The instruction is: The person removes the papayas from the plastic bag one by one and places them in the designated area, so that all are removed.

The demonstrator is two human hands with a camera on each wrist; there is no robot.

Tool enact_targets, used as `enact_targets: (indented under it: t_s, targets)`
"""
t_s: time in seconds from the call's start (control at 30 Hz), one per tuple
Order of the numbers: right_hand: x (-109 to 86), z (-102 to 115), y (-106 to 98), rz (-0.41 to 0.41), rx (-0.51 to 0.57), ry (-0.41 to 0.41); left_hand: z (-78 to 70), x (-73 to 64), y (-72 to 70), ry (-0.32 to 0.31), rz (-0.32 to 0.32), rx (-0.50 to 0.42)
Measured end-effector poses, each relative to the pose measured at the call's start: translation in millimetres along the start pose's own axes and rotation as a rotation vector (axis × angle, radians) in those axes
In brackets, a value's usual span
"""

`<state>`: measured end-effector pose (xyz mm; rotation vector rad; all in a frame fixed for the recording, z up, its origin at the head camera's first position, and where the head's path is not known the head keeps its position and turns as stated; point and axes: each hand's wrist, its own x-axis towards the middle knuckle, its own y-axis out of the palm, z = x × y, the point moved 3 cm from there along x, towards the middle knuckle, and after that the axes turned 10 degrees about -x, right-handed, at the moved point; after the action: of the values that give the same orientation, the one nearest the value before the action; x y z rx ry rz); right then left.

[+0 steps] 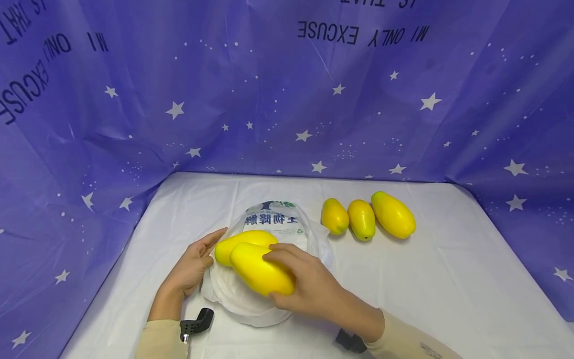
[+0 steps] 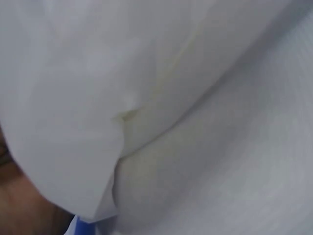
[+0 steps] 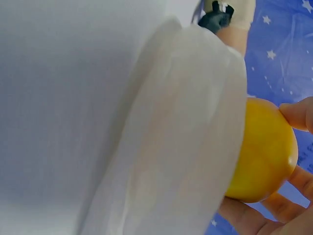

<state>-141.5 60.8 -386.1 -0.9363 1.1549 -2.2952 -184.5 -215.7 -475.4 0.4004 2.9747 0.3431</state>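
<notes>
A white plastic bag point(image 1: 257, 311) with printed lettering sits on the table with its mouth spread wide. My right hand point(image 1: 309, 284) grips a yellow papaya point(image 1: 260, 269) over the bag's mouth, fingers on the far side and thumb on the near side. Behind it, a second papaya point(image 1: 246, 239) lies at the bag's left side, partly covered by the held one. At the left rim my left hand point(image 1: 190, 264) holds the bag's edge, its thumb bent close to the second papaya. The bag point(image 2: 63, 112) fills much of the left wrist view and hides most of that hand.
Right of the bag, two smaller yellow mangoes point(image 1: 335, 217) and another papaya point(image 1: 394, 215) lie in a row on the white-covered table point(image 1: 426, 294). A purple star-patterned curtain point(image 1: 269, 99) stands behind and at both sides.
</notes>
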Motion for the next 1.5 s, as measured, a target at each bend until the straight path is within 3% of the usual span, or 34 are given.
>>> enact_targets:
  t_s: [0.4,0.83,1.5]
  targets:
    - [-6.5,-17.4,-30.4,-0.086,-0.031,0.111,-1.9,-0.6,1.5,-0.017,-0.002,-0.027]
    - [-27.9,-44.0,-60.4,-0.197,-0.099,0.195,-0.9,0.1,1.6,-0.015,-0.007,-0.023]
    - [-69.1,-73.8,-74.5,-0.23,-0.249,0.345,2.6,0.3,0.4,-0.006,0.001,-0.039]
